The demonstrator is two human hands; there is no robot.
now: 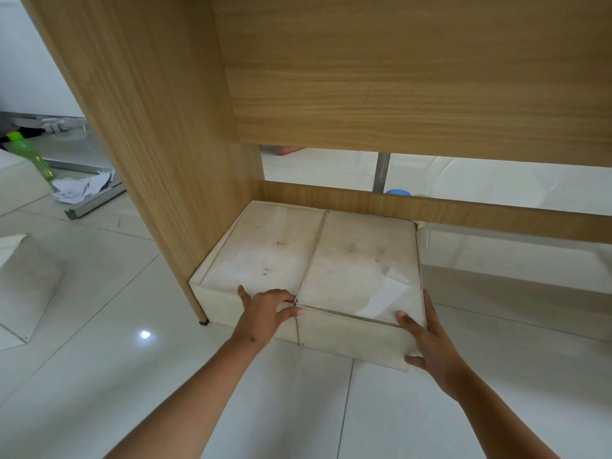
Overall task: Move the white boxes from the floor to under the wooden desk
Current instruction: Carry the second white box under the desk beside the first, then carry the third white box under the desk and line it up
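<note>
Two white boxes stand side by side on the floor under the wooden desk (397,77). The left box (261,250) touches the desk's side panel (159,144). The right box (361,263) sits flush against it and sticks out a little nearer to me. My left hand (265,316) presses on the near left corner of the right box, with fingers spread over the seam between the boxes. My right hand (430,339) grips that box's near right corner, thumb on top. A third white box (26,286) lies tilted on the tiles at the far left.
A low wooden crossbar (463,210) closes the back of the desk space behind the boxes. A green bottle (29,154), crumpled paper (79,187) and metal rails (96,200) lie at the far left. A blue lid (398,192) shows behind the bar. The floor is glossy white tile.
</note>
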